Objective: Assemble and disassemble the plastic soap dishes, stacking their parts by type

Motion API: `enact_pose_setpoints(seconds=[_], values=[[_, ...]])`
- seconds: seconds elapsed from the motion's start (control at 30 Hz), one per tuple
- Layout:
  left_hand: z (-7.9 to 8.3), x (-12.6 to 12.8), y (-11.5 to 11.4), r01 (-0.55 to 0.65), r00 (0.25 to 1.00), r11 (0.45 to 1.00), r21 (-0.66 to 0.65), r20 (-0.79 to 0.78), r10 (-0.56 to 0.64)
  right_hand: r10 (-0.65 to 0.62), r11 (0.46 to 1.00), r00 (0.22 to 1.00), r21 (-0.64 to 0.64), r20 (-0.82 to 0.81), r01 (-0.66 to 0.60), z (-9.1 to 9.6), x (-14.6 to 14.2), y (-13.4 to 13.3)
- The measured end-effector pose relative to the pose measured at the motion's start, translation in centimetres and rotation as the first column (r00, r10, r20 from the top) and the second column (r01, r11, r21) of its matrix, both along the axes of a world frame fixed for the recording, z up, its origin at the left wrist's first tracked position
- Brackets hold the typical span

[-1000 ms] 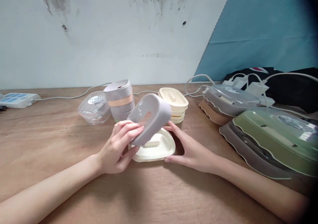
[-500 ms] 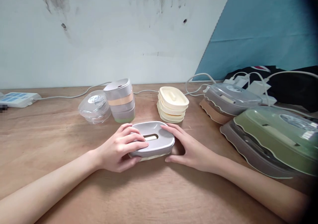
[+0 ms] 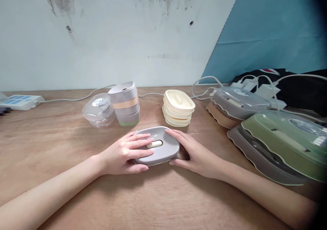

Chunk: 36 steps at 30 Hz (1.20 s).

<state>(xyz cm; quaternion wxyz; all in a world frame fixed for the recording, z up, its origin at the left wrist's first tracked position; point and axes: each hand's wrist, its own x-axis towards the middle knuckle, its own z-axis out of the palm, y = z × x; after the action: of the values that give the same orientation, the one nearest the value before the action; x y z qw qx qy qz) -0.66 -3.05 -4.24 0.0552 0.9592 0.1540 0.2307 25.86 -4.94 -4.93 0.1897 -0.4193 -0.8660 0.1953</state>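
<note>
A grey oval cover [image 3: 165, 152] sits flat on the wooden table [image 3: 158, 202], pushed down over a cream tray. Only the tray's cream handle [image 3: 154, 144] shows, through the slot in the cover's top. My left hand [image 3: 125, 154] lies over the cover's left half, with its fingers spread along the top beside the slot and its thumb against the front edge. My right hand [image 3: 196, 155] cups the cover's right end, fingertips on the top rim.
Behind the cover stand a stack of cream trays [image 3: 178, 111], a stack of grey, peach and green covers [image 3: 125, 104] and clear domed lids [image 3: 98, 109]. Large lidded trays [image 3: 281, 145] fill the right side. A power strip [image 3: 20, 101] and white cables [image 3: 204, 83] lie along the wall.
My left hand has brought the tilted grey cover down onto the cream tray and pressed it flat, hiding the tray. My right hand has stayed at the right end.
</note>
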Motion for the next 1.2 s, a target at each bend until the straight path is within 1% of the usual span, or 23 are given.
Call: enact_pose_setpoints(seconds=[0.1,0.13,0.2,0.27,0.3,0.37,0.47,0.67,0.93,1.07,1.13,1.17,1.2], values=[[0.01,0.10,-0.04,-0.011,0.999,1.000,-0.021,0.032,0.012,-0.003,1.000,1.000,0.009,0.000,0.003,0.05,-0.09,-0.12],[0.04,0.11,-0.07,-0.042,0.999,0.998,-0.042,0.023,0.043,-0.009,1.000,1.000,0.017,-0.006,0.009,0.09,-0.11,-0.16],[0.12,0.09,-0.12,-0.140,0.990,0.984,-0.113,-0.018,0.138,-0.015,0.999,1.000,0.030,-0.023,0.016,0.17,-0.14,-0.22],[0.19,0.07,-0.10,-0.230,0.973,0.951,-0.207,-0.063,0.221,-0.008,1.000,0.999,0.029,-0.044,0.009,0.23,-0.14,-0.23],[0.22,0.06,-0.06,-0.250,0.968,0.934,-0.253,-0.072,0.240,-0.003,1.000,0.998,0.026,-0.056,0.004,0.24,-0.13,-0.22],[0.26,0.07,0.05,-0.252,0.968,0.911,-0.325,-0.073,0.242,-0.004,1.000,0.997,0.027,-0.074,0.006,0.23,-0.11,-0.18],[0.34,0.13,0.16,-0.227,0.974,0.900,-0.373,-0.068,0.217,-0.007,0.999,0.998,0.050,-0.066,0.010,0.14,-0.10,-0.21],[0.54,0.22,0.08,-0.224,0.975,0.902,-0.369,-0.090,0.205,0.009,0.997,1.000,0.078,-0.009,-0.009,-0.05,-0.12,-0.43],[0.57,0.15,0.01,-0.249,0.968,0.882,-0.400,-0.133,0.214,0.006,0.998,1.000,0.070,0.016,-0.007,0.03,-0.12,-0.50],[0.28,0.14,0.16,-0.255,0.966,0.883,-0.394,-0.144,0.215,0.009,0.997,1.000,0.075,0.027,-0.011,0.01,-0.06,-0.54],[0.13,0.12,0.10,-0.240,0.969,0.905,-0.351,-0.140,0.203,0.014,0.997,0.999,0.082,0.034,-0.017,-0.04,-0.05,-0.48],[0.20,0.11,0.02,-0.223,0.974,0.929,-0.297,-0.104,0.200,0.018,0.996,0.999,0.085,0.038,-0.021,-0.05,-0.05,-0.44],[0.45,0.08,-0.09,-0.203,0.979,0.956,-0.211,-0.028,0.202,0.018,0.996,0.999,0.086,0.042,-0.022,-0.05,-0.05,-0.40]])
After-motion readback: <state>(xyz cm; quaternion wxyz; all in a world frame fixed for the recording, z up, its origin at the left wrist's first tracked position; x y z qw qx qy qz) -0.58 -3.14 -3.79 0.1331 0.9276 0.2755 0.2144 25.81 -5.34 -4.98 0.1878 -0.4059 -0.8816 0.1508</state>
